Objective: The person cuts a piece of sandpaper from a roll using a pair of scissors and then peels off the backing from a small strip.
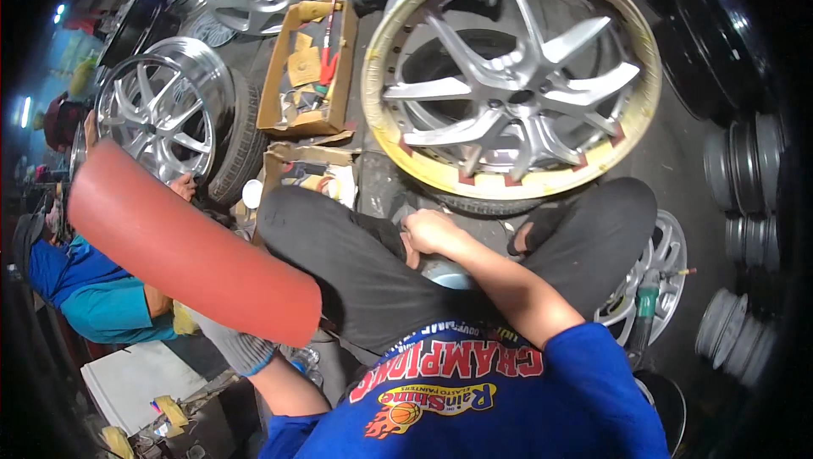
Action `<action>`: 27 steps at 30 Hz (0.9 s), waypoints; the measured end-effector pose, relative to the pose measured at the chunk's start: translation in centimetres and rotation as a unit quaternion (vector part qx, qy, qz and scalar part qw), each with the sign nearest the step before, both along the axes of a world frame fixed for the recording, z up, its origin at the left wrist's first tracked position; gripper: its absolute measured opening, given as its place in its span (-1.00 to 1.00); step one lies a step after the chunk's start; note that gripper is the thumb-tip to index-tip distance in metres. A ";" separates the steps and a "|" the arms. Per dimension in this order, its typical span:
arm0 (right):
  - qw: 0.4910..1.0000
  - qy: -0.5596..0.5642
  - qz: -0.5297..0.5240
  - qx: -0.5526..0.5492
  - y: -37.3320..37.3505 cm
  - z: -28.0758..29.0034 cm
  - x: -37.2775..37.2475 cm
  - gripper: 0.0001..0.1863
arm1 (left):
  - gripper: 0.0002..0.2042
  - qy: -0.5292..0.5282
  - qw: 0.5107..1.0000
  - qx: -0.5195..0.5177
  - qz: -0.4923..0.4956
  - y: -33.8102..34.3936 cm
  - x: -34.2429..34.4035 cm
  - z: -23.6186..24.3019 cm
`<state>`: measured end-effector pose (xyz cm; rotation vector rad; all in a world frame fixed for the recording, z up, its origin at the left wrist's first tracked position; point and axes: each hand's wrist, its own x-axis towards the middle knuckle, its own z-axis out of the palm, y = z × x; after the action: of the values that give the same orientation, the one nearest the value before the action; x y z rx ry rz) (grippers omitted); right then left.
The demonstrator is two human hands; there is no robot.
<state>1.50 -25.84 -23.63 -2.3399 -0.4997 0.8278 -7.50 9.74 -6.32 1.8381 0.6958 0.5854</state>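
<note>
A large, curved red sheet of sandpaper (195, 243) rises at the left, held up by my left hand (229, 345) in a grey knit glove. The sheet covers most of that hand's fingers. Bare and closed, my right hand (430, 232) rests by my foot between my bent legs; whatever its curled fingers hold, if anything, is hidden. In front of me a big silver multi-spoke wheel rim (521, 95) lies on a tire, its lip wrapped in yellowish masking. Small red-brown pieces (513, 178) sit along the lip's near edge.
A cardboard box (306, 69) holds scraps and a red-handled tool. At left another person (93, 290) has hands on a chrome wheel (157, 116). A green power tool (646, 302) leans on a rim at right. Several rims (745, 167) are stacked far right.
</note>
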 end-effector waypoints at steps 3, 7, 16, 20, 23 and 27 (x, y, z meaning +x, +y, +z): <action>1.000 -0.004 0.000 0.002 3.6 -8.4 1.7 -0.74 | -0.28 0.039 0.999 0.004 0.022 0.3 -1.5 -0.8; 0.995 0.042 -0.085 0.028 7.7 -14.0 2.4 -0.74 | -0.27 0.088 0.995 0.013 0.037 0.6 -1.9 -2.0; 0.998 0.046 -0.026 0.025 3.2 0.7 -0.2 -0.81 | -0.26 0.142 0.967 0.067 -0.201 -9.4 8.5 -6.5; 0.973 -0.021 -0.093 0.209 -5.9 13.9 -4.1 -0.81 | -0.25 0.113 0.932 0.057 -0.341 -16.5 11.7 -5.8; 0.868 -0.131 -0.231 0.419 -15.6 19.6 -8.2 -0.87 | -0.25 0.086 0.905 0.043 -0.413 -20.6 12.4 -4.2; 0.610 -0.213 -0.737 0.200 -28.7 14.4 -16.2 -0.81 | -0.24 0.071 0.863 0.017 -0.500 -26.0 12.5 -2.2</action>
<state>-14.68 -54.54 -9.18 -1.6163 0.9662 -0.6080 4.99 -16.28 -8.47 1.9812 -0.2380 -0.2336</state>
